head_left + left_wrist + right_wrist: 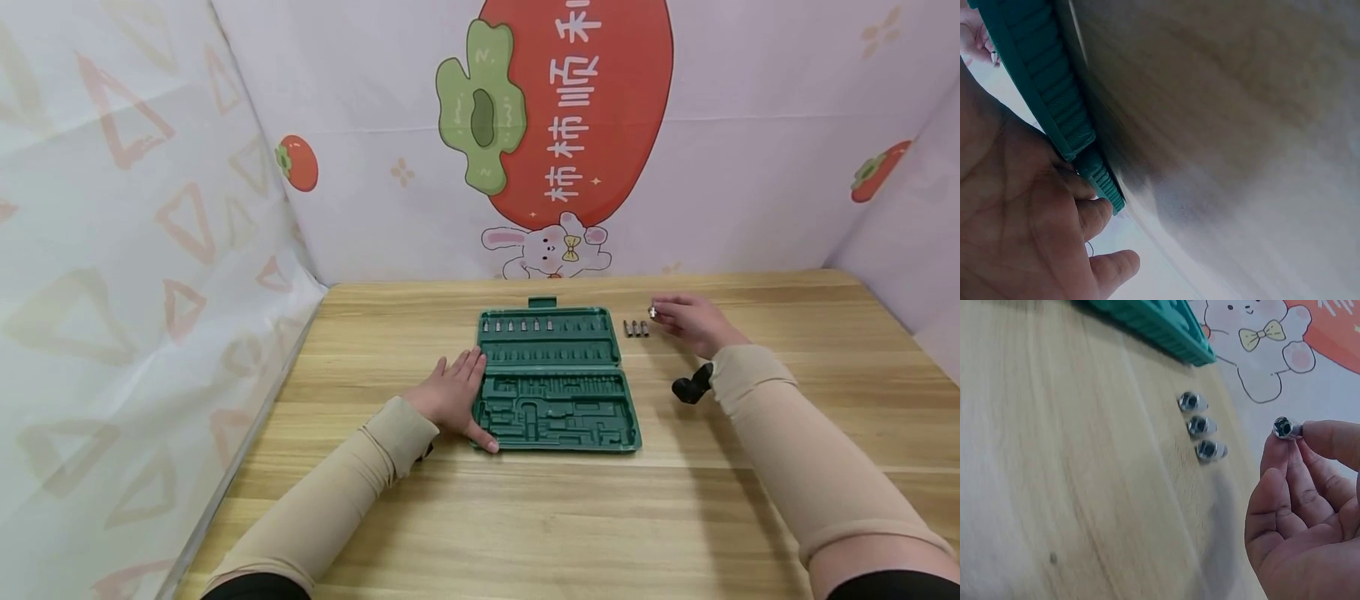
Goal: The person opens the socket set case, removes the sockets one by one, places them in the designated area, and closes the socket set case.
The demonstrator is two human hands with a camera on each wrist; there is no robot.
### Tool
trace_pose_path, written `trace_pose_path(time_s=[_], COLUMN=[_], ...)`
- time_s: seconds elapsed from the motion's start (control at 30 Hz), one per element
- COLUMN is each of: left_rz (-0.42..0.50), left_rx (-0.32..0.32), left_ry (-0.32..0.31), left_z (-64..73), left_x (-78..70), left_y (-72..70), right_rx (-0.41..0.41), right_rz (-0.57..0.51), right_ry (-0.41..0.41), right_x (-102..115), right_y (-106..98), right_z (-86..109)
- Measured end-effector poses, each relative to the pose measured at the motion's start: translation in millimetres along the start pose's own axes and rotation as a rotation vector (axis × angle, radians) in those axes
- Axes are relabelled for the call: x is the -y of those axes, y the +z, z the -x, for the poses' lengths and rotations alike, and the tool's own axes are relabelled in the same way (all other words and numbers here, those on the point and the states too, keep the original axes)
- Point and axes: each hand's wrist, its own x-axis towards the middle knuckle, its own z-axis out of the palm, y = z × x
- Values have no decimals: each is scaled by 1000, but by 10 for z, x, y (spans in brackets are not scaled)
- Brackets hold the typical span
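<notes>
A green plastic tool case (551, 451) lies unfolded flat on the table, its moulded slots facing up. Several small metal sockets (511, 326) stand in a row at the left of its top slots. My left hand (450, 393) rests against the case's left edge, fingers straight and thumb over the lower left corner. To the right of the case, my right hand (693, 323) pinches a small metal socket (1284, 428) between thumb and fingertips, above the table. In the right wrist view its hollow end shows. Three more sockets (1200, 426) lie side by side near that hand.
The wooden table (570, 525) ends at the back against a printed cloth (360, 225), and another cloth (150, 333) hangs along the left side. A black wrist camera (692, 387) sticks out below the right sleeve.
</notes>
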Motion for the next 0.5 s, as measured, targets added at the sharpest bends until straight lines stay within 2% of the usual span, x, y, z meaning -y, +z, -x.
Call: trace_pose_path(time_s=[0.17,0.5], left_rz=[5,-3], left_rx=[4,14], left_ry=[0,1], left_z=[-3,-1], left_x=[2,-3], left_y=[-3,-8], right_rx=[-20,-88], right_rz=[71,363], right_ry=[0,22], right_x=[-83,-126], right_y=[-64,-65], right_z=[15,-6])
